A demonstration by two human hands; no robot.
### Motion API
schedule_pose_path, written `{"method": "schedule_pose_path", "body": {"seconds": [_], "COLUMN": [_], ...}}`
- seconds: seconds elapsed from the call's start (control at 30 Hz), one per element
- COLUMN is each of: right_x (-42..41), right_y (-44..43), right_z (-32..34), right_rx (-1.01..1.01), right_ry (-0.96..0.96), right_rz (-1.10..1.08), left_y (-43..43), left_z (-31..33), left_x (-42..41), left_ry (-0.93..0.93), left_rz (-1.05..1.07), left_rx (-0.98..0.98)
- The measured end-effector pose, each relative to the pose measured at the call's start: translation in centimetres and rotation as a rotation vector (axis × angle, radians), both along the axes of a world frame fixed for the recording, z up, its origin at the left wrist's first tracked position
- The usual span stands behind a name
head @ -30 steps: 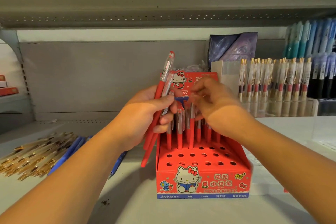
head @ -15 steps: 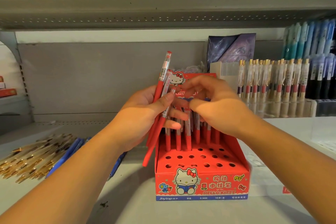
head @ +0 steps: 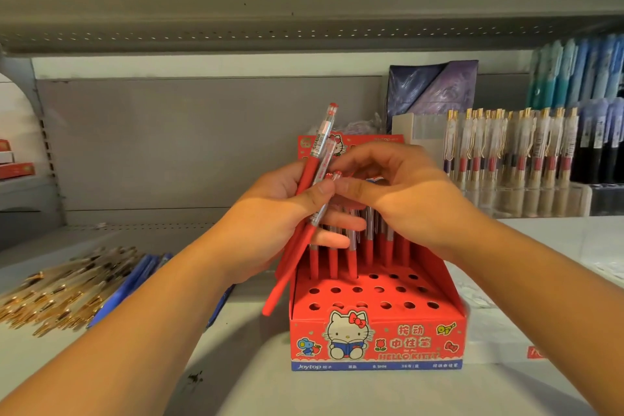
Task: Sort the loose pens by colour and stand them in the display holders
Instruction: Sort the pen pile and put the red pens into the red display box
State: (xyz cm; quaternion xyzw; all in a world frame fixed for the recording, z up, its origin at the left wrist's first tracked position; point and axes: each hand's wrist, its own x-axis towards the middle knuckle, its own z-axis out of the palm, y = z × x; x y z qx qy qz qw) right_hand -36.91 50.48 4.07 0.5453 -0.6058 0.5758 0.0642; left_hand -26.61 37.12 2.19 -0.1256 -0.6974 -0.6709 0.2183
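Left hand (head: 270, 223): the grip is closed round a bundle of red plastic pens with clear upper barrels (head: 312, 179). The thumb crosses the front of the barrels and the fingers wrap behind. The bundle tilts, tops up and to the right, lower ends down and to the left, hanging beside the left wall of the holder.

Right hand (head: 405, 199): the fingers are curled. Thumb and forefinger meet at the red top of the lowest-set pen in the bundle (head: 337, 175), so this grip pinches that pen just above the left thumb.

Red cardboard display holder with rows of round holes and a cartoon cat print (head: 378, 341): it stands on the white shelf (head: 236, 382), directly below both hands. Standing red pens (head: 351, 260) fill its rear rows upright; the front rows of holes are open.

On the shelf at far left lies a loose heap of clear pens with gold clips (head: 64, 290), with loose blue pens (head: 135, 280) touching its right edge. At right, a clear acrylic rack of gold-clipped pens (head: 506, 152) stands behind the holder, beside a purple packet (head: 435, 88)
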Motion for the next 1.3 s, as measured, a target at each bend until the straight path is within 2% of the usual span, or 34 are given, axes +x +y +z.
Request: {"method": "schedule_pose_path", "body": {"seconds": [0.1,0.3,0.4,0.57,0.77,1.07,1.3], "right_x": [-0.1,-0.4,-0.5,-1.1,-2.1,-2.3,-2.5], "right_y": [0.1,0.5,0.7,1.1,1.0,0.7,0.9], "right_z": [0.2,1.4,1.9,2.1,1.8,1.3,1.1], "right_rx": [0.02,-0.165,-0.21,-0.153,0.03,0.144,0.347], "right_ry": [-0.093,-0.406,-0.439,-0.27,0.083,0.152,0.162], "right_rz": [0.051,0.192,0.159,-0.083,-0.395,-0.424,-0.433], "left_y": [-0.2,-0.6,-0.9,-1.3,-1.5,-1.5,-1.1], "left_z": [0.1,0.2,0.3,0.2,0.2,0.4,0.2], "left_x": [0.1,0.1,0.1,-0.2,-0.2,-0.1,0.0], "left_ry": [0.008,0.046,0.076,0.15,0.054,-0.015,0.023], "left_rz": [0.02,0.089,0.164,0.25,0.189,0.098,0.103], "left_rx": [0.001,0.012,-0.043,-0.058,-0.004,0.102,0.026]}}
